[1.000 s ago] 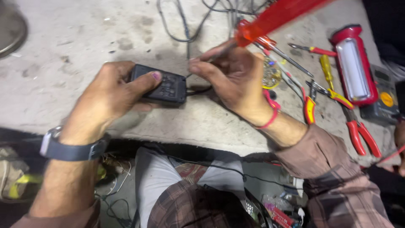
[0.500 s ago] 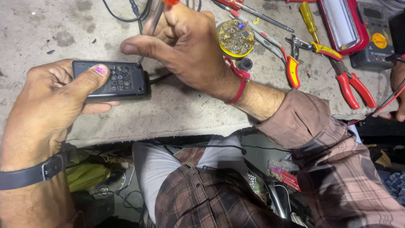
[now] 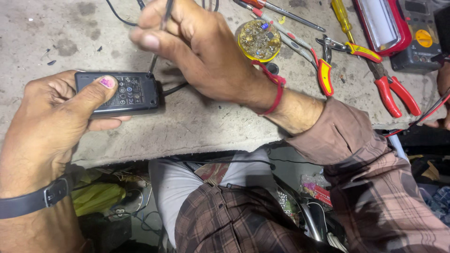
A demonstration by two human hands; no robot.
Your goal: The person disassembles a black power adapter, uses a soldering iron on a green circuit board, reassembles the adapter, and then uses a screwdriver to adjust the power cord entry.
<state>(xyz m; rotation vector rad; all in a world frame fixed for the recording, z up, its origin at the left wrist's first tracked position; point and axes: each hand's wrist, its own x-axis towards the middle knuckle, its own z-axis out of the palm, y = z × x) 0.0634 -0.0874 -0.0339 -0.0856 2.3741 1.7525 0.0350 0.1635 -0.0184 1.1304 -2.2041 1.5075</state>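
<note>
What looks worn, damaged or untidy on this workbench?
The workbench top is stained and pitted. Pliers and screwdrivers lie scattered at angles. The black adapter in the left hand looks intact.

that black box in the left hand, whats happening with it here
A person seated at a worn grey workbench holds a black power adapter flat on it with the left hand, thumb pressed on its label. The right hand pinches a thin dark tool whose tip meets the adapter's corner near its cable. Red-handled pliers, a yellow-handled screwdriver and a round tin of small parts lie beside.
</note>
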